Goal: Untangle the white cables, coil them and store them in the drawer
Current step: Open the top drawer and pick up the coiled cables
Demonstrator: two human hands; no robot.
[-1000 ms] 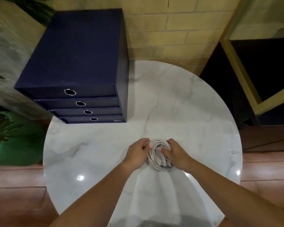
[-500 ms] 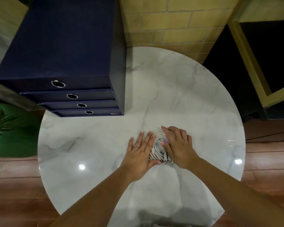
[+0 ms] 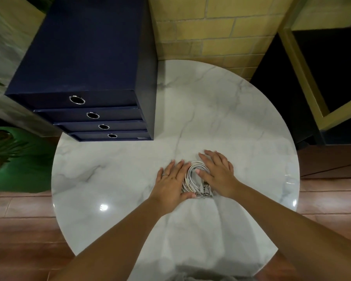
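A coil of white cables (image 3: pixel 193 179) lies flat on the round marble table (image 3: pixel 221 118), with plug ends at its near side. My left hand (image 3: pixel 171 184) lies flat with straight fingers against the coil's left side, a ring on one finger. My right hand (image 3: pixel 218 173) rests flat over the coil's right side, its thumb inside the loop. A dark blue drawer unit (image 3: pixel 93 78) with several closed drawers and metal ring pulls stands at the table's back left.
A yellow brick wall (image 3: pixel 211 27) rises behind the table. A green plant pot (image 3: pixel 18 159) sits on the floor at the left. A dark opening with a yellow frame (image 3: pixel 312 88) is at the right.
Both hands went from gripping the coil with curled fingers to lying flat and straight against it on the table.
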